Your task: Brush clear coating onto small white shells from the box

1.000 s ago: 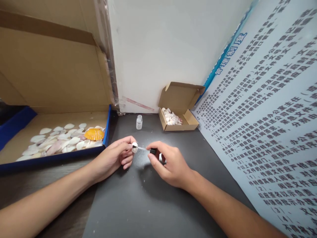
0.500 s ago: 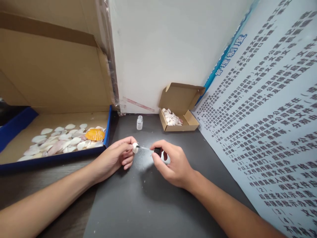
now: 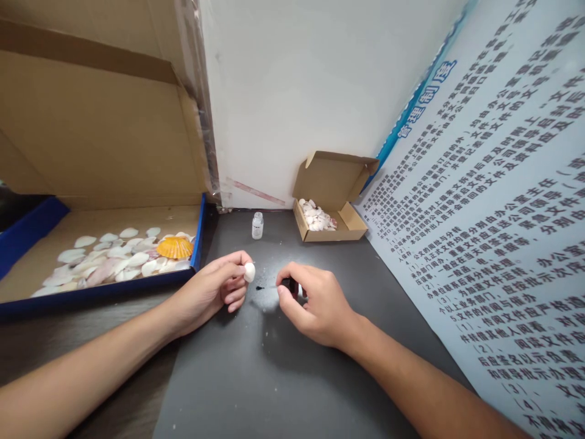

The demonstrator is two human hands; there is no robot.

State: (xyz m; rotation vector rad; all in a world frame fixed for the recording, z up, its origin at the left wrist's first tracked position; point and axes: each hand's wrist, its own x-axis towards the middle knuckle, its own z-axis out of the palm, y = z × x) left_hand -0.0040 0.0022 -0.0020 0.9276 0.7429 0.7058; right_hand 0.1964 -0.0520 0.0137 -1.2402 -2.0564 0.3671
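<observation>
Between thumb and fingers, my left hand [image 3: 225, 283] pinches a small white seashell [image 3: 249, 272]. My right hand [image 3: 315, 305] grips the black cap of a brush applicator [image 3: 269, 287], whose thin stem and dark tip point left toward the shell. A short gap separates the brush tip from the shell. Behind both hands a small clear bottle [image 3: 258, 227] with a pale label stands upright and uncapped on the dark grey mat [image 3: 283, 378].
At left, an open blue-edged cardboard box [image 3: 137, 281] holds many white shells and an orange scallop shell [image 3: 175, 247]. A smaller open carton [image 3: 351, 227] with white shells stands at the back right. A white wall and a printed poster [image 3: 493, 201] border the mat.
My right hand has drawn the brush tip off the shell and slightly down. The shell in my left hand has turned and shows a broader white face.
</observation>
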